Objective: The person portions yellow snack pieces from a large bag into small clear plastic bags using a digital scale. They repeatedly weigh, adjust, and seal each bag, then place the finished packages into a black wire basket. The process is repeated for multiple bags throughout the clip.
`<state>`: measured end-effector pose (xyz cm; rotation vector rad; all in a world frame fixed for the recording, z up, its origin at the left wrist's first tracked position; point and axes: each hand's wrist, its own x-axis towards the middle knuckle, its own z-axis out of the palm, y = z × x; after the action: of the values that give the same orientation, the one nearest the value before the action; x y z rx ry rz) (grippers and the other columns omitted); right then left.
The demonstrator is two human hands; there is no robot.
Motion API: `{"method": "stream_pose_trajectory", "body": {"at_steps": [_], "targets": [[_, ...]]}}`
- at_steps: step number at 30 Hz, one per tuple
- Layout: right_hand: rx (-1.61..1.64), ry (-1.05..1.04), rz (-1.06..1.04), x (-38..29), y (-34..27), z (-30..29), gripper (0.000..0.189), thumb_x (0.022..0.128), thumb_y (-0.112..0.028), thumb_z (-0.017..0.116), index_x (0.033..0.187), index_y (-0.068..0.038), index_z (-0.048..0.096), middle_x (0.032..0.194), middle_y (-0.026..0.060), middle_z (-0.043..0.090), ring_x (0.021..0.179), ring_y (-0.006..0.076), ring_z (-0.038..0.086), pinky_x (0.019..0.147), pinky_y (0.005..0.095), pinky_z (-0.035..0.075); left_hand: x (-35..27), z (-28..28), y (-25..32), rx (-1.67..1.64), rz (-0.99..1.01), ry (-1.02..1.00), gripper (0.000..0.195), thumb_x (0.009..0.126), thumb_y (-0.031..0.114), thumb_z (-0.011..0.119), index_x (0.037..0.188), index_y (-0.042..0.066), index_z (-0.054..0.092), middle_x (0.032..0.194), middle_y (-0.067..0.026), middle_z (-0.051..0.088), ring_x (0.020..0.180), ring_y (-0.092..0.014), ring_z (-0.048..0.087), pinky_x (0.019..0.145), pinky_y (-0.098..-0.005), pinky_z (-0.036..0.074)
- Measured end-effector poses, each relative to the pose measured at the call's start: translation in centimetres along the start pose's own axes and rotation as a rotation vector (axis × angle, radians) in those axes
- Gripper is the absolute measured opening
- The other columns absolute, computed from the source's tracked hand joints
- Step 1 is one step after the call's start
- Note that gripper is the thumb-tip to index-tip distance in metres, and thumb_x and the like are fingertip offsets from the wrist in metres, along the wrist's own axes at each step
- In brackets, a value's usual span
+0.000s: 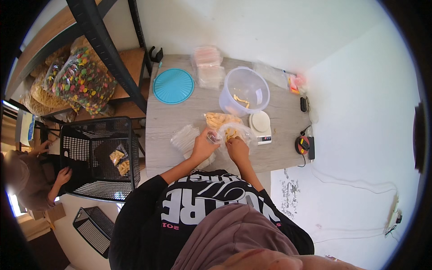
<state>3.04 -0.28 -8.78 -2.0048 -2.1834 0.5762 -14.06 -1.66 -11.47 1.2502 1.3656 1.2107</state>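
My left hand (pixel 203 147) is closed around a small, clear, round-rimmed plastic thing (pixel 213 136), perhaps a cup. Just right of it is the open mouth of a clear plastic bag (pixel 248 132) with yellow snack pieces (pixel 231 132) in it. The bunched fingers of my right hand (pixel 238 150) are at these pieces; whether they grip any is hidden. Behind both hands lies a bag of pale yellow snacks (pixel 221 119). Empty clear plastic bags (pixel 185 140) lie in a pile beside my left hand. A white digital kitchen scale (pixel 260 125) stands to the right of the open bag.
A translucent bucket (pixel 241 84) holding a few yellow pieces stands behind the bags on the wood-grain table (pixel 287 155). Its likely lid, blue (pixel 173 86), lies left. A black plastic crate (pixel 98 141) with two snack packs, a laden shelf (pixel 130 69) and another person (pixel 30 182) are at left.
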Motion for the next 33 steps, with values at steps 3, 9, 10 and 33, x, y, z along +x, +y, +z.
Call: {"method": "stream_pose_trajectory", "body": {"at_steps": [3, 9, 10, 33], "targets": [[-0.081, 0.010, 0.073, 1.3, 1.0, 2.7, 0.023, 0.086, -0.028, 0.065, 0.089, -0.007, 0.074, 0.101, 0.0178, 0.069, 0.091, 0.0344, 0.068, 0.077, 0.0454, 0.054, -0.8, 0.1, 0.5, -0.012, -0.039, -0.051, 0.039, 0.067, 0.004, 0.080, 0.099, 0.005, 0.058, 0.090, -0.0123, 0.068, 0.083, -0.024, 0.069, 0.077, -0.0351, 0.053], [-0.090, 0.042, 0.141, 2.4, 3.2, 6.3, 0.024, 0.085, -0.029, 0.064, 0.088, -0.007, 0.073, 0.095, 0.0176, 0.071, 0.089, 0.0355, 0.069, 0.075, 0.0465, 0.054, -1.1, 0.4, 0.9, 0.007, -0.008, -0.122, 0.038, 0.069, 0.007, 0.080, 0.100, 0.005, 0.059, 0.089, -0.0130, 0.069, 0.085, -0.024, 0.069, 0.079, -0.0363, 0.053], [-0.081, 0.033, 0.126, 2.4, 3.1, 6.0, 0.024, 0.085, -0.030, 0.064, 0.089, -0.007, 0.072, 0.093, 0.0174, 0.071, 0.089, 0.0357, 0.069, 0.075, 0.0465, 0.054, -1.1, 0.3, 1.0, 0.015, 0.001, -0.121, 0.038, 0.069, 0.008, 0.081, 0.101, 0.004, 0.059, 0.089, -0.0130, 0.069, 0.085, -0.024, 0.069, 0.079, -0.0360, 0.053], [0.119, 0.519, -0.101, 1.0, 5.0, 0.5, 0.018, 0.090, -0.008, 0.064, 0.106, -0.005, 0.071, 0.097, 0.0131, 0.066, 0.096, 0.0331, 0.060, 0.082, 0.0432, 0.049, 3.3, 0.3, -4.1, -0.741, -0.612, -0.196, 0.041, 0.087, 0.018, 0.071, 0.124, 0.005, 0.057, 0.110, -0.0072, 0.063, 0.098, -0.019, 0.062, 0.080, -0.0340, 0.052]]}}
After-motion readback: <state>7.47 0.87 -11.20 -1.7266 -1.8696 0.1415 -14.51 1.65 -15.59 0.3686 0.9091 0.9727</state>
